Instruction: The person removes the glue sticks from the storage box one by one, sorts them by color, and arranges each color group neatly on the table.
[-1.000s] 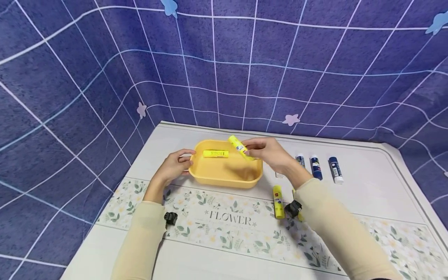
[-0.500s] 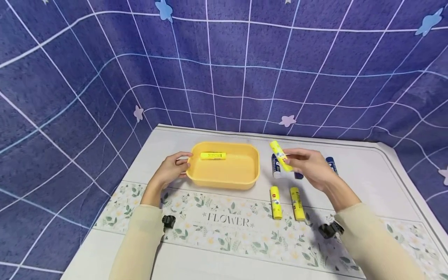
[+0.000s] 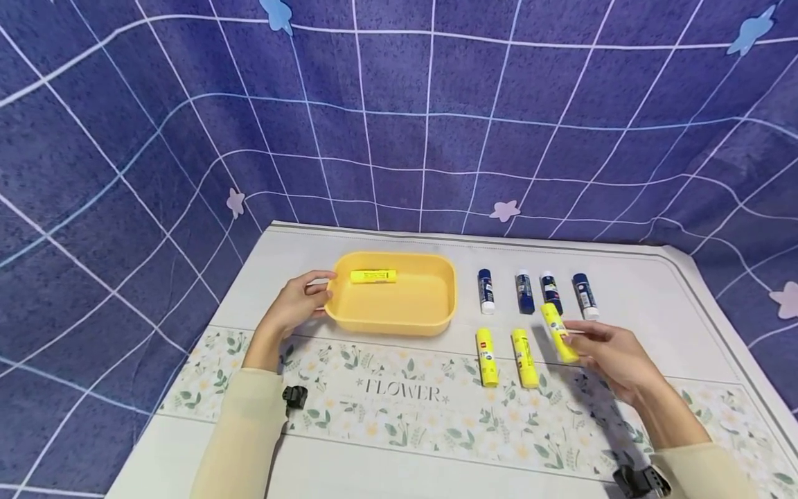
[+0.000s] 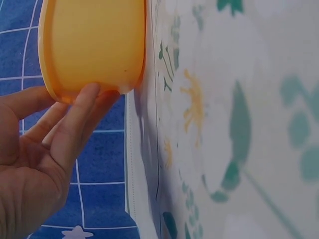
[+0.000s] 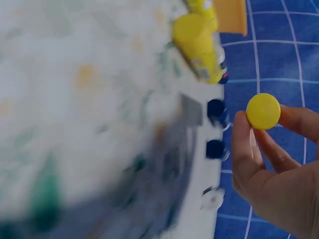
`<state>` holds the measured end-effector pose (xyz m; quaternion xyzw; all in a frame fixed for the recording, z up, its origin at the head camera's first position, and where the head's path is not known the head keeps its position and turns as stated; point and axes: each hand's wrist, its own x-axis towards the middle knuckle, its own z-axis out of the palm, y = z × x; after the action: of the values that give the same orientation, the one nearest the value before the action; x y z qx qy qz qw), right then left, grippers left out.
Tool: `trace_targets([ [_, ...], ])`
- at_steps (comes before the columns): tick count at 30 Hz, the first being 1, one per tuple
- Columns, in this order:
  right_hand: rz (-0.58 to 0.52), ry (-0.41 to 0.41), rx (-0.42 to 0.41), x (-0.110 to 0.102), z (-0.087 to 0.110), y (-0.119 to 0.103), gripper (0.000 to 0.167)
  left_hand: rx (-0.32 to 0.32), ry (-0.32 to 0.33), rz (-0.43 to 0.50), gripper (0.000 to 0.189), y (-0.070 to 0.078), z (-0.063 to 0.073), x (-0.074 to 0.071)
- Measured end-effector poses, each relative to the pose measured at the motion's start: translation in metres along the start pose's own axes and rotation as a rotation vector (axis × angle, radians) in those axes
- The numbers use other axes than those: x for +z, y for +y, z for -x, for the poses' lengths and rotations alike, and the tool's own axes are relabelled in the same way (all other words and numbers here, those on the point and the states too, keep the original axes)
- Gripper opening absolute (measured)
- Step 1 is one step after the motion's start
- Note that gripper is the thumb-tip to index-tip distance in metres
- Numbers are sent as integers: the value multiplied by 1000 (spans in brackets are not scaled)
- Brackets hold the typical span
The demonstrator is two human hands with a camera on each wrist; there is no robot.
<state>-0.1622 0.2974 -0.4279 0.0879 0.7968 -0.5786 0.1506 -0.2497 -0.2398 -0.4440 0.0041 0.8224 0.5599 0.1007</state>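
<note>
My right hand (image 3: 614, 357) pinches a yellow glue stick (image 3: 559, 333) between thumb and fingers, tilted, over the right side of the table. In the right wrist view its round yellow end (image 5: 263, 111) faces the camera. My left hand (image 3: 297, 303) touches the left end of a yellow tray (image 3: 391, 327) with its fingertips. In the left wrist view those fingers (image 4: 75, 117) rest against the tray's outer end. One yellow glue stick (image 3: 373, 276) lies inside the tray near its back wall. Two more, a yellow glue stick (image 3: 487, 357) and its neighbour (image 3: 525, 358), lie side by side on the table.
Behind the yellow sticks lie several dark blue and white glue sticks, the leftmost glue stick (image 3: 486, 291) close to the tray and the rightmost glue stick (image 3: 584, 296) farther right. A floral strip (image 3: 399, 423) crosses the white table. Blue curtain (image 3: 399, 125) encloses the back and left.
My right hand has carried the yellow glue stick from over the tray rightward and toward the front, uncovering the blue sticks. My left hand stays at the tray's end.
</note>
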Motion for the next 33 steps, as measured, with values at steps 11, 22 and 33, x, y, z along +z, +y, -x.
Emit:
trace_targets([
  [11, 221, 157, 87, 8, 4, 26, 54, -10, 12, 1, 48, -1, 0, -1],
  [22, 407, 196, 66, 16, 2, 26, 51, 4, 4, 15, 50, -1, 0, -4],
  [33, 454, 160, 47, 15, 7, 25, 53, 1, -13, 31, 49, -1, -2, 0],
])
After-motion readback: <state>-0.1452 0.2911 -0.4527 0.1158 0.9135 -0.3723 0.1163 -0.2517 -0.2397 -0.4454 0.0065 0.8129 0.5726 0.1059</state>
